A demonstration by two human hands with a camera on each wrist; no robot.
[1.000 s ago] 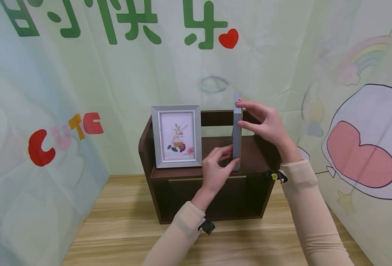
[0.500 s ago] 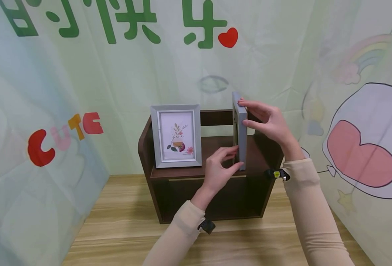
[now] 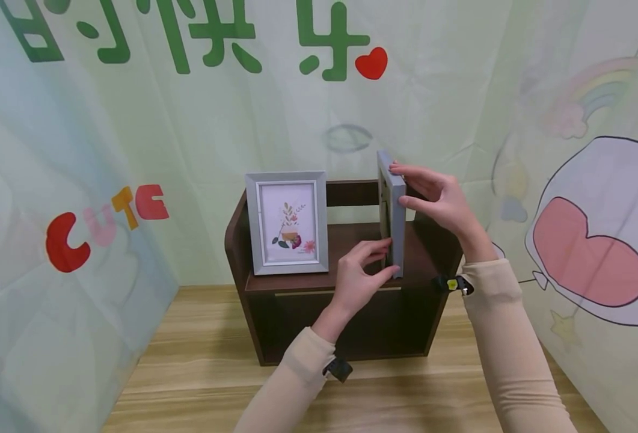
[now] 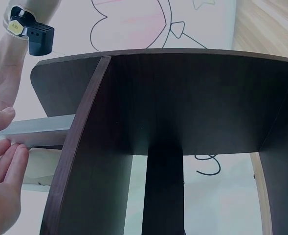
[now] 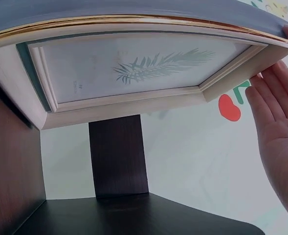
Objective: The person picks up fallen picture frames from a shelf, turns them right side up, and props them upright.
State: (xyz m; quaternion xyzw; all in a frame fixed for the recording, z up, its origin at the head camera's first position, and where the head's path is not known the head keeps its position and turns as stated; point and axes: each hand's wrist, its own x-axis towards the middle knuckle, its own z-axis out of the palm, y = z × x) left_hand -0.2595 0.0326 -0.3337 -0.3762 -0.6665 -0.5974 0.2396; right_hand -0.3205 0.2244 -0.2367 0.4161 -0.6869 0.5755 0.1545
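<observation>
A picture frame (image 3: 398, 225) with a grey edge stands upright on the shelf's upper board, seen nearly edge-on in the head view. My left hand (image 3: 358, 273) pinches its lower front edge between thumb and fingers. Higher up, my right hand (image 3: 440, 198) grips the same frame, thumb on the front edge and fingertips at the top. In the right wrist view the frame's face shows a pale green leaf print (image 5: 166, 66), with my right hand (image 5: 280, 112) at the far end. The left wrist view has my left hand (image 4: 4, 188) at the grey edge (image 4: 36, 128).
Another silver-grey picture frame (image 3: 321, 222) with a flower print faces forward on the left of the upper board. The dark brown shelf (image 3: 243, 252) has side walls and a low back rail (image 3: 351, 193). It stands on a wooden tabletop (image 3: 199, 373) before a printed cloth backdrop (image 3: 432, 90).
The held frame has shifted a little right and turned, so its left-hand side now shows in the head view. Both hands moved slightly right with it. The flower-print frame stays put.
</observation>
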